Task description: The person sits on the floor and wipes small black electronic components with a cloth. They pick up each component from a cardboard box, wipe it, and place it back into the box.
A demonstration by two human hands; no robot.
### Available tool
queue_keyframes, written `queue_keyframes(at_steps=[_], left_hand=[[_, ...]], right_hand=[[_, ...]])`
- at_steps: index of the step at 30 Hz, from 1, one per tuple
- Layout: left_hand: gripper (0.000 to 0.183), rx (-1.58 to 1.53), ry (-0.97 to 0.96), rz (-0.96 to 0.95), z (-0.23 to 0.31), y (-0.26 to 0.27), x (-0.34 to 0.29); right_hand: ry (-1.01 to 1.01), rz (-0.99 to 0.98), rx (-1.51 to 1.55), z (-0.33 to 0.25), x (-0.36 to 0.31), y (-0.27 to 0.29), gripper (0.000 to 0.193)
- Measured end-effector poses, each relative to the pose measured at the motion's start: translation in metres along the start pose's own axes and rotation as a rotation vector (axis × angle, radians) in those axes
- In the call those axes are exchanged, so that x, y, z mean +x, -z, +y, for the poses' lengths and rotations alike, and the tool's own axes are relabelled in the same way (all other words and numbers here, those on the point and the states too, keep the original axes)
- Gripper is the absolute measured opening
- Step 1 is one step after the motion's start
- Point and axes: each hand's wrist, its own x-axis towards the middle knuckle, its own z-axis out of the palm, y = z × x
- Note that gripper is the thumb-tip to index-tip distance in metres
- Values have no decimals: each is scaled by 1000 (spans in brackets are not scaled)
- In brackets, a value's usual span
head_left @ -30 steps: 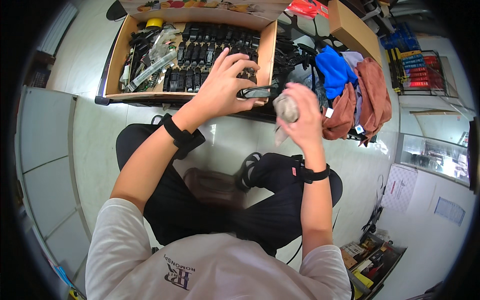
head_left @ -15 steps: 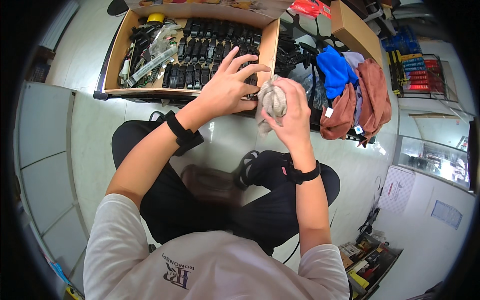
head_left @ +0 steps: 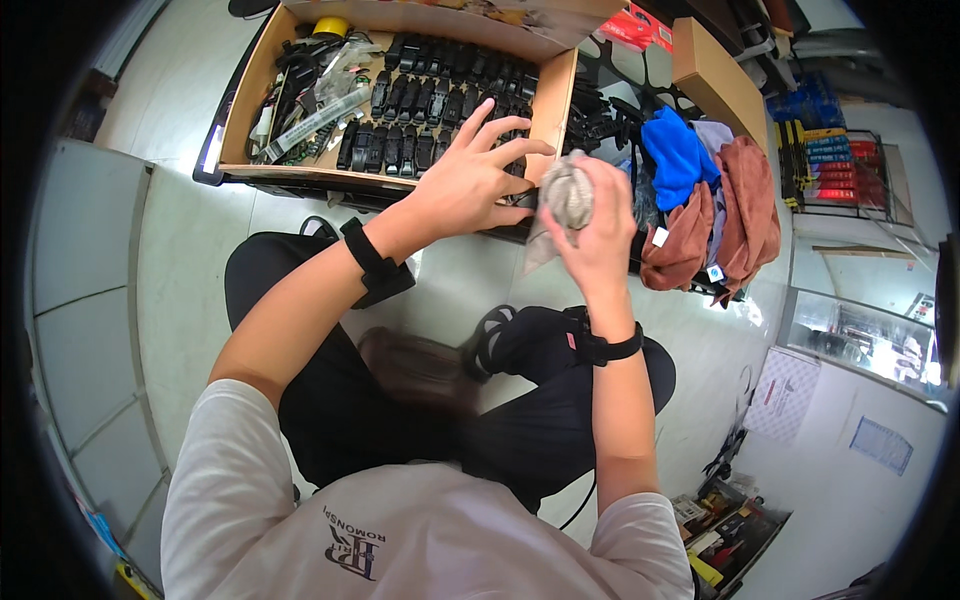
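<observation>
My right hand [head_left: 603, 225] is closed round a bunched beige-grey cloth [head_left: 570, 195], whose loose end hangs below the fingers. The cloth and fingers are slightly blurred. Just left of it, my left hand [head_left: 470, 185] has its thumb and forefinger closed on a small dark piece [head_left: 523, 199], while the other fingers are spread. That piece is mostly hidden, so its kind does not show. Both hands are at the front right corner of an open cardboard box [head_left: 552, 115]. Inside the box stand rows of small black plastic parts [head_left: 410, 98].
Tools, wires and a plastic bag [head_left: 340, 75] fill the box's left side. To the right lie a blue cloth [head_left: 678, 155] and brown cloths [head_left: 748, 215] on a dark table. A smaller cardboard box [head_left: 715, 80] stands behind them. My knees are below the table edge.
The view has shifted slightly, moving the box rightward in the picture. The right hand with the cloth has turned a little, and the cloth's loose end now hangs farther down-left. The left hand keeps its pinch.
</observation>
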Motion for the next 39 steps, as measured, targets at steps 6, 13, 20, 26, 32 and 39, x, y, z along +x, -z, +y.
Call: queue_keyframes(at_steps=[6,13,20,26,32,39], left_hand=[[31,6,34,-31,2,1,2],[29,54,19,-41,2,2,-1],[34,45,39,-48,2,3,2],[44,34,75,-47,2,-1,2],[36,87,89,-81,1,-4,1],[20,-34,96,19,2,-1,6]], right_hand=[[81,65,-70,12,-3,8,70],[125,-51,-3,-3,-10,-7,75],[-48,3,-116,30,-16,20,70],[-33,75,-82,31,-24,13,70],[-8,79,-53,22,-23,10,79],[207,200,-53,0,-10,15,67]])
